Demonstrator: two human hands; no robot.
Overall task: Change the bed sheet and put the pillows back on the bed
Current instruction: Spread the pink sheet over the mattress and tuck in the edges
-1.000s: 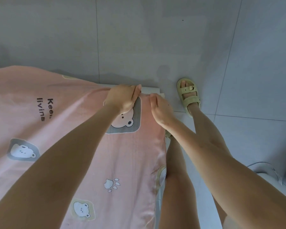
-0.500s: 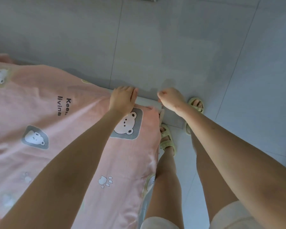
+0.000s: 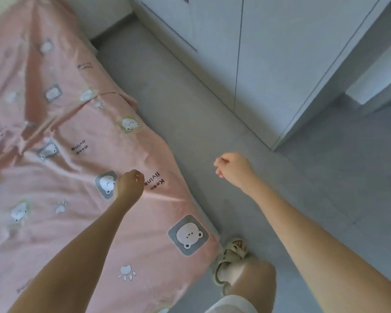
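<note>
Sandal (image 3: 231, 253) is seen nearest, on the grey floor (image 3: 212, 132) beside the bed's near right corner. The pink bear-printed bed sheet (image 3: 77, 222) is spread over the bed on the left, creased farther back. The left hand (image 3: 129, 185) is held over the sheet near its right edge, fingers curled, no cloth seen gripped. The right hand (image 3: 234, 170) is held over the floor, apart from the sheet, likewise curled on nothing. White cabinets (image 3: 280, 64) are seen farthest.
</note>
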